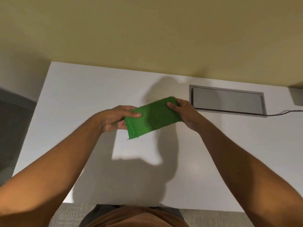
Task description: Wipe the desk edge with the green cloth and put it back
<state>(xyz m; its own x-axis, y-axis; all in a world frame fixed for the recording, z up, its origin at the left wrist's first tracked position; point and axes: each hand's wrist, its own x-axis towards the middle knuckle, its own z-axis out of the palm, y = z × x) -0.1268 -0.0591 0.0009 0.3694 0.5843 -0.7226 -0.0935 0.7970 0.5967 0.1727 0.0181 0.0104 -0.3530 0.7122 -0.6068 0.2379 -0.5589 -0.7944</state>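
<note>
A folded green cloth (152, 117) is held flat above the middle of the white desk (73, 99), with its shadow on the surface below. My left hand (114, 119) pinches its near left end between thumb and fingers. My right hand (182, 110) grips its far right end. The cloth tilts up towards the right. The desk's near edge (213, 209) runs across the bottom of the view, and its left edge slants up to the far corner.
A grey rectangular cable flap (227, 101) is set into the desk at the back right, with a thin cable (285, 112) running off right. A grey box (296, 95) sits at the right edge. A beige wall stands behind the desk. Carpet lies below.
</note>
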